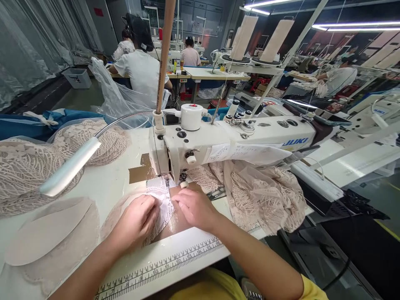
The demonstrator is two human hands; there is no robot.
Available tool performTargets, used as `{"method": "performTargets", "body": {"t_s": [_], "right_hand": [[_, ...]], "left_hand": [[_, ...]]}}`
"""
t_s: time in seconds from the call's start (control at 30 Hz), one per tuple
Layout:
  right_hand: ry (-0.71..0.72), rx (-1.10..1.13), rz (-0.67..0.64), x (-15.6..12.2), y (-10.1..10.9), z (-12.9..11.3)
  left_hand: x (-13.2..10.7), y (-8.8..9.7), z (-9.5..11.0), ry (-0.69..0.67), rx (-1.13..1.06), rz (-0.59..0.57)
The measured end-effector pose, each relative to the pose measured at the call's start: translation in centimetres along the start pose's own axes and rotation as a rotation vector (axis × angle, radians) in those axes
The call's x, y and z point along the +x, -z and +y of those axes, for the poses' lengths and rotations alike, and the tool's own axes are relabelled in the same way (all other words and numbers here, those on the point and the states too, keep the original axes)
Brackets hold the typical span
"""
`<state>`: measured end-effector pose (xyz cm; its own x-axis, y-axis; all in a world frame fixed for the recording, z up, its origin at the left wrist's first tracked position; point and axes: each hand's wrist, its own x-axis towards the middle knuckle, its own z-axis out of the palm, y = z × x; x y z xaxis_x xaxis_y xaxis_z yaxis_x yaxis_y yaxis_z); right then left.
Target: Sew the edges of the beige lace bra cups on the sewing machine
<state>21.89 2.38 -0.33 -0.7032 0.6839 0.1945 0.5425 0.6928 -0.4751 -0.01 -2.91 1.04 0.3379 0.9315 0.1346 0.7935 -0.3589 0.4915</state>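
A white lace piece (163, 199) lies under the needle of a white sewing machine (237, 139). My left hand (137, 218) rests on the lace's left side with fingers curled down onto the fabric. My right hand (193, 206) presses the lace's right edge just in front of the presser foot (167, 182), fingers bent and together. Both hands sit on the white table (112, 183), above a printed ruler strip (162, 266) along its front edge.
Beige lace heaps (28, 166) lie at the left and another (268, 196) hangs under the machine arm at right. A gooseneck lamp (70, 166) crosses the left side. Flat oval fabric pieces (46, 231) lie near the front left. Other people sew at tables behind.
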Motion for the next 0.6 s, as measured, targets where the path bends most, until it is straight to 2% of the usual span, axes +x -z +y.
{"method": "performTargets", "body": {"t_s": [0.1, 0.17, 0.27, 0.33, 0.6], "right_hand": [[0.119, -0.113, -0.174, -0.6, 0.6, -1.1], [0.123, -0.198, -0.228, -1.1, 0.8, -1.9], [0.093, -0.219, -0.217, -2.0, 0.6, -2.4], [0.087, -0.198, -0.191, -2.6, 0.3, -2.4], [0.077, -0.151, -0.153, -3.3, -0.1, -2.2]], "left_hand": [[-0.2, 0.1, 0.0, -0.049, -0.026, -0.014], [-0.3, 0.1, -0.1, -0.135, -0.019, -0.024], [-0.4, -0.3, -0.5, -0.279, 0.075, -0.044], [-0.4, -0.6, -0.7, -0.328, 0.157, -0.059], [-0.3, -1.3, -0.5, -0.376, 0.319, -0.035]]}}
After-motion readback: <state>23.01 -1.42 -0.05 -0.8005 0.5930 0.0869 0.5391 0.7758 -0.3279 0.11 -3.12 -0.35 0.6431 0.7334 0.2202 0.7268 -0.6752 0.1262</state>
